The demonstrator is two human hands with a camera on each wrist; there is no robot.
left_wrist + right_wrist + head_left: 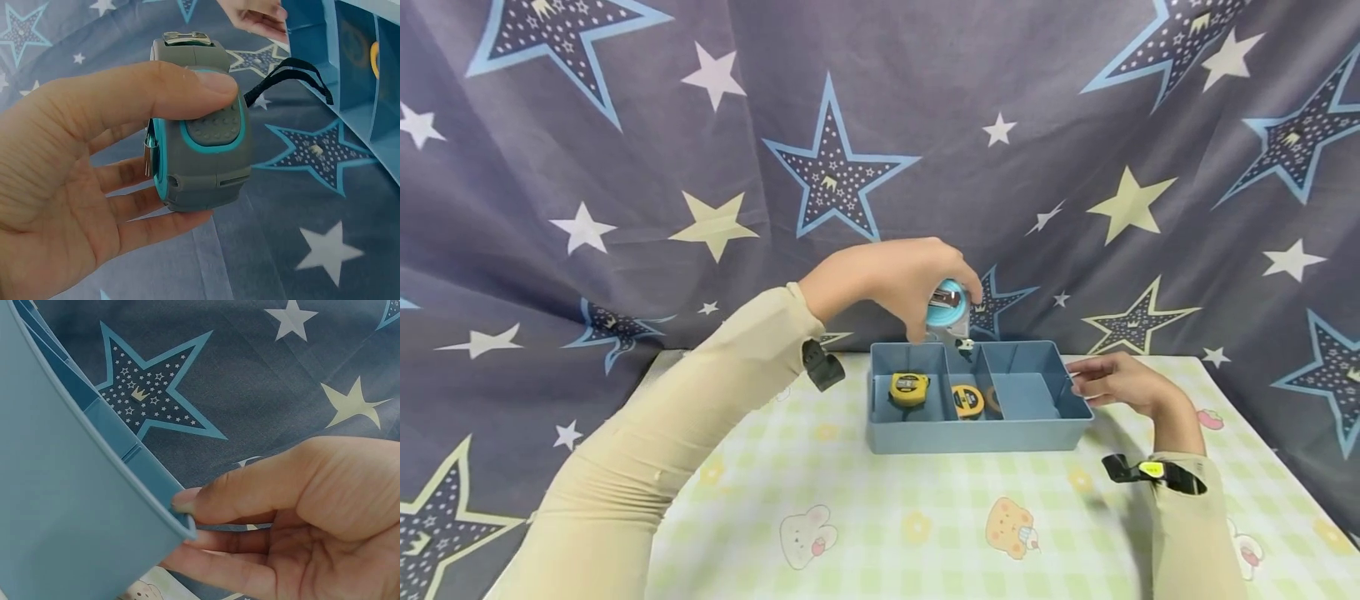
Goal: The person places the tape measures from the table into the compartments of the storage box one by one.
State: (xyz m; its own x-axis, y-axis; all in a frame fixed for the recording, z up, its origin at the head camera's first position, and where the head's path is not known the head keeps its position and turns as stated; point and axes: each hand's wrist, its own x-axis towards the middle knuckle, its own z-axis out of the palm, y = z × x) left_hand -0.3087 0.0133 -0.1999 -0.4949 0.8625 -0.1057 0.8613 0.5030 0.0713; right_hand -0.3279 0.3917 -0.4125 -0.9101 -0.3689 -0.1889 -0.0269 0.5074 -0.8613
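My left hand [917,279] grips a grey and turquoise tape measure [215,144] above the back left of a blue divided box [977,435]. In the left wrist view the thumb lies over its ridged button, and a black wrist strap hangs from it. My right hand [1123,385] pinches the right end wall of the box, thumb inside the rim and fingers outside, as the right wrist view shows. One yellow tape measure [909,388] lies in the left compartment. Another yellow tape measure [967,402] sits in the narrow middle compartment, beside a brownish ring-shaped thing [992,400].
The box stands near the back of a table with a green checked cloth [865,517] printed with cartoon animals. Behind it hangs a dark grey curtain [925,192] with stars. Dividers split the box into three compartments.
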